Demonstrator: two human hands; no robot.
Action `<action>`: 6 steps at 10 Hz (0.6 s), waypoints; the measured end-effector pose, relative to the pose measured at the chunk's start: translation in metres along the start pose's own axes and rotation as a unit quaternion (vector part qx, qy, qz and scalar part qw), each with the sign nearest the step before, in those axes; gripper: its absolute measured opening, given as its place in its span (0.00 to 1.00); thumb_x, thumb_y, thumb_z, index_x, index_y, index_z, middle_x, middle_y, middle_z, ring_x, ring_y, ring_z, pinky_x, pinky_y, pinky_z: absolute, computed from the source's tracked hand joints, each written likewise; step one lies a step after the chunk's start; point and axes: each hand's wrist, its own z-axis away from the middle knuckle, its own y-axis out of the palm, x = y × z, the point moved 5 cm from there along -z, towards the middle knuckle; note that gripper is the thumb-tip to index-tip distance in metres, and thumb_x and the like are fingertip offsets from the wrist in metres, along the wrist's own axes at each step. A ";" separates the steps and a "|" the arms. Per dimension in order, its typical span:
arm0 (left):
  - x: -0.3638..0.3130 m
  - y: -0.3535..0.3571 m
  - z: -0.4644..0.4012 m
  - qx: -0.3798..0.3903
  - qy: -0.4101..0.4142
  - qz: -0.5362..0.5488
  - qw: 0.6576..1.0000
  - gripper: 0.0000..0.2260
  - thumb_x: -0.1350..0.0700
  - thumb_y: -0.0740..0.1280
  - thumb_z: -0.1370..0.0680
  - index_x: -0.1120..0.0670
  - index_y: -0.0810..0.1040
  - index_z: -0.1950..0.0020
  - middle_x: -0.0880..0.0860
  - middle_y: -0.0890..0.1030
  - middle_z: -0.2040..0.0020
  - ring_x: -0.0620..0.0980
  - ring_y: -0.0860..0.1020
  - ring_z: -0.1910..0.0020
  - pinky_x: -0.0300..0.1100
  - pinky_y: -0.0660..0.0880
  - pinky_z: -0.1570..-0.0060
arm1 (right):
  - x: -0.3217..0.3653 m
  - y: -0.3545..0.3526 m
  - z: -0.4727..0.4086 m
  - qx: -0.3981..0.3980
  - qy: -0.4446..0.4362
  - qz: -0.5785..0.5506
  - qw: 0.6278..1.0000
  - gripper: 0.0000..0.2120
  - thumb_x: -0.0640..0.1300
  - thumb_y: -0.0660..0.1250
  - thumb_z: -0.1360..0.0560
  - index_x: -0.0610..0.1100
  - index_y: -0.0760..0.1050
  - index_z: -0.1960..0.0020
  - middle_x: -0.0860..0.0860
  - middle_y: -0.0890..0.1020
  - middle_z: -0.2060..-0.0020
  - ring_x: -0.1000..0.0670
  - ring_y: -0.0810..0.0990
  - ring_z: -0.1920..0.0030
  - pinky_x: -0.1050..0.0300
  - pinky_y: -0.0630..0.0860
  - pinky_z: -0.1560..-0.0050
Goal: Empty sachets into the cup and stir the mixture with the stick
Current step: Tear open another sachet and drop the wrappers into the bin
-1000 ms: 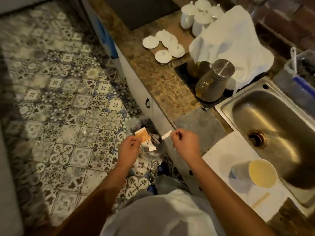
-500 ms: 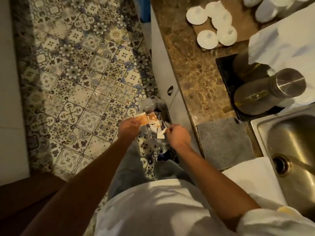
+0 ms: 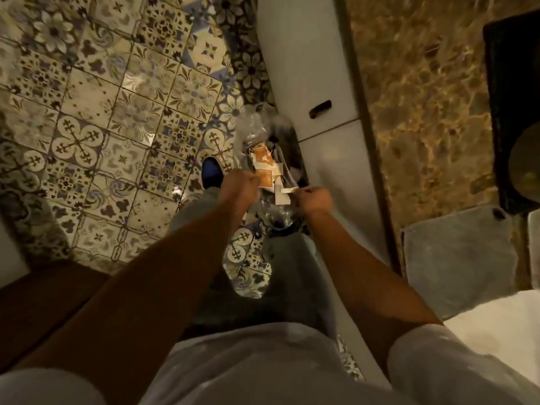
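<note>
Since a second ago, both hands lowered over the bin (image 3: 267, 159). Left hand (image 3: 238, 188) pinches orange sachet (image 3: 265, 178); right hand (image 3: 312, 198) pinches torn strip (image 3: 287, 190). Cup out of view. I'd release both squarely above the bin's mouth.

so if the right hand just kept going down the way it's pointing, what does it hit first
Most likely the clear plastic bin bag on the floor, landing on the discarded sachets already in it. The right hand pinches a white paper strip above the bag's opening, though depth is hard to judge.
</note>
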 end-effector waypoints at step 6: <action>0.091 0.072 -0.167 -0.039 -0.044 -0.036 0.998 0.13 0.48 0.70 0.21 0.49 0.77 0.64 0.50 0.81 0.62 0.50 0.82 0.59 0.44 0.77 0.57 | -0.026 0.139 -0.168 0.072 0.045 -0.029 0.996 0.13 0.46 0.63 0.22 0.41 0.82 0.44 0.43 0.86 0.46 0.44 0.84 0.51 0.51 0.82 0.47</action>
